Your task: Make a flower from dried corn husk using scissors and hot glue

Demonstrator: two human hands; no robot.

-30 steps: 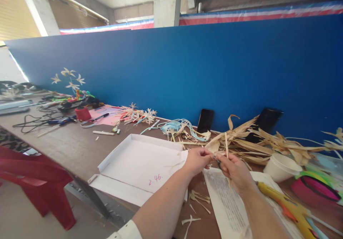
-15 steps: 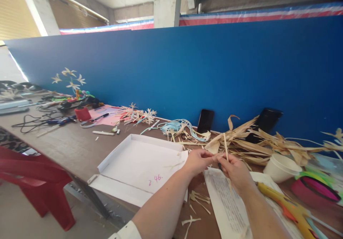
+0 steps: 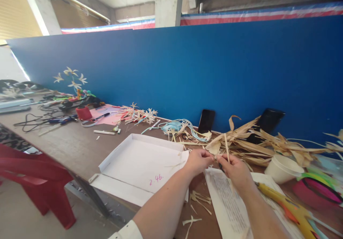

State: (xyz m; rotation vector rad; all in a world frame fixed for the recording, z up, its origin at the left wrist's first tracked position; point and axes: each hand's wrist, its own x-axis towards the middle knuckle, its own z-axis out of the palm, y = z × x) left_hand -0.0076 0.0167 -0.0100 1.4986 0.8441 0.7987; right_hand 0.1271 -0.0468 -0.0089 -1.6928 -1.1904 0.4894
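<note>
A pale, narrow, straight strip (image 3: 226, 146) stands tilted slightly in a person's right hand (image 3: 232, 169), its fingers curled closed around it, above a brown table (image 3: 199, 210) and in front of dried husks (image 3: 242, 137). The left hand (image 3: 198, 161) meets it with thumb and forefinger drawn together; whether they grip anything cannot be told. Compared with half a second earlier, a slight gap shows between the two hands' fingertips, while the strip keeps nearly the same slant.
</note>
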